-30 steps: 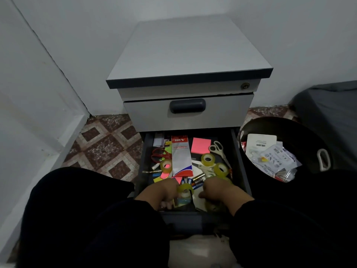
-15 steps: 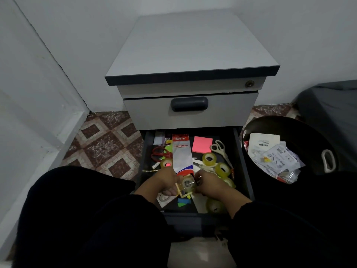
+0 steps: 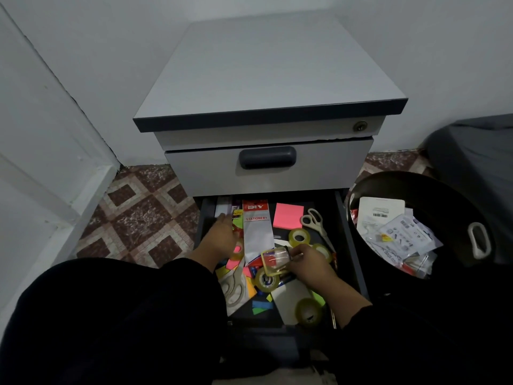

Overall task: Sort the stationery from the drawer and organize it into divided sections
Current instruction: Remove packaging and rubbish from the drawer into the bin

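Note:
The bottom drawer (image 3: 345, 245) of a grey cabinet stands pulled out, full of mixed stationery. My right hand (image 3: 311, 262) grips a small clear plastic box (image 3: 274, 259) above the drawer's middle. My left hand (image 3: 220, 237) reaches flat toward the drawer's far left corner, fingers straight, holding nothing. In the drawer lie a white and red stationery pack (image 3: 256, 232), a pink sticky note pad (image 3: 288, 215), white-handled scissors (image 3: 316, 223), and tape rolls (image 3: 299, 237), (image 3: 267, 279), (image 3: 308, 311). Another pair of scissors (image 3: 234, 287) lies near the front left.
A dark round bin (image 3: 394, 182) with papers and plastic packets stands right of the drawer. The closed upper drawer (image 3: 268, 158) overhangs the back of the open one. Patterned floor tiles (image 3: 144, 215) show on the left. My dark-clothed knees fill the foreground.
Both hands were together at the drawer's front over the clear box. The left hand has let go and moved to the far left; the right hand now holds the box alone.

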Available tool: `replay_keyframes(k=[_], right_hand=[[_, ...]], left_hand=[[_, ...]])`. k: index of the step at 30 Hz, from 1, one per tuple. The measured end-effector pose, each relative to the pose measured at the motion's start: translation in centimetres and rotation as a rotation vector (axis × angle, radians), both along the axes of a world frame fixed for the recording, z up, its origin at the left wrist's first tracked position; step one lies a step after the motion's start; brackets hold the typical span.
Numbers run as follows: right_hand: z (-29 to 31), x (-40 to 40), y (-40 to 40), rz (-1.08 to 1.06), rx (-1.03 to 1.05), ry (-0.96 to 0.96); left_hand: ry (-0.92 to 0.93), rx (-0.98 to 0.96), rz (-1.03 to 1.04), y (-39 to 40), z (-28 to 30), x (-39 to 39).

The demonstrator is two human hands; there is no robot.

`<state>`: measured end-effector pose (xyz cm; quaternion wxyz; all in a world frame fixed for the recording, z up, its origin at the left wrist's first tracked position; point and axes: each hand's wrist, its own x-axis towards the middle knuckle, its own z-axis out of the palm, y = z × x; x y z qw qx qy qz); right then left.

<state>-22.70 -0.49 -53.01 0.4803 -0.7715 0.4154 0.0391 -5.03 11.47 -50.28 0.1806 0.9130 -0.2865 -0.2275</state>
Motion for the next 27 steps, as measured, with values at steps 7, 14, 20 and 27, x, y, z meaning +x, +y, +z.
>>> replay_keyframes(k=[7, 14, 20, 27], right_hand=[[-0.4, 0.5, -0.4, -0.013, 0.039, -0.056], [-0.3, 0.6, -0.5, -0.037, 0.086, -0.090], [-0.3, 0.5, -0.4, -0.038, 0.073, -0.092], [0.1, 0.5, -0.3, -0.090, 0.098, -0.103]], left_hand=[[-0.020, 0.008, -0.058, -0.8, -1.5, 1.5], [-0.123, 0.039, -0.028, -1.7, -2.2, 1.6], [-0.044, 0.063, -0.042, -1.1, -2.6, 1.3], [-0.205, -0.006, 0.039, -0.3, -4.1, 1.6]])
